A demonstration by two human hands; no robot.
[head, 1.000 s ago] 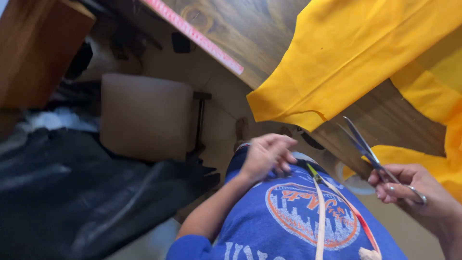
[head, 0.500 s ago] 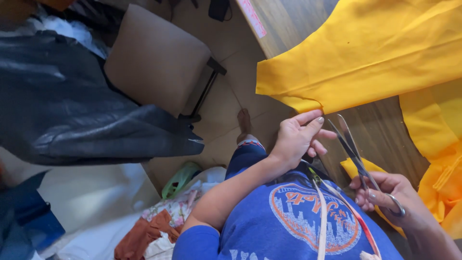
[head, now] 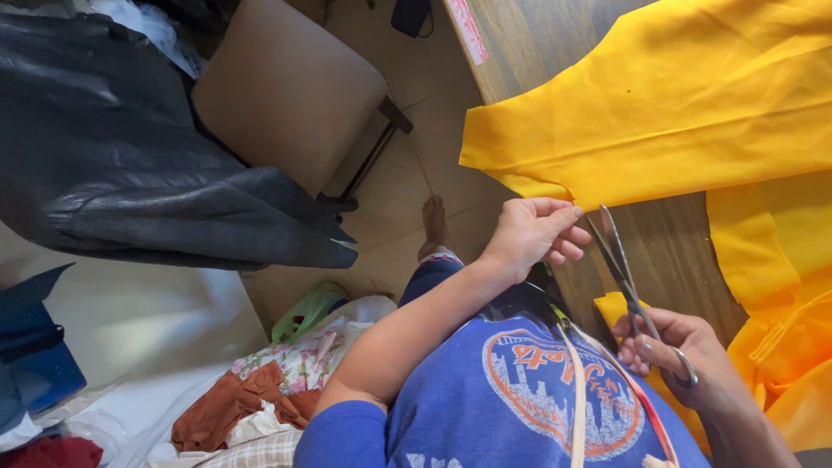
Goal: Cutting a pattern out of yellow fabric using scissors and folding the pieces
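A large piece of yellow fabric [head: 685,95] lies on a wooden table [head: 659,247]. My left hand [head: 533,232] pinches the fabric's near corner at the table's edge. My right hand [head: 672,355] grips the handles of metal scissors [head: 617,256]. The blades are slightly apart and point up at the fabric's edge, just right of my left fingers. More yellow fabric [head: 780,286] hangs off the table at the right. A measuring tape [head: 579,390] hangs round my neck over a blue shirt.
A brown chair [head: 290,95] stands on the tiled floor to the left, with a black leather jacket [head: 130,165] beside it. A pile of mixed cloth scraps [head: 269,399] lies low on the floor. A pink strip [head: 470,30] lies along the table's edge.
The camera has turned left and down. My left hand rose from my lap to the fabric corner. The scissors moved in close to the fabric's edge.
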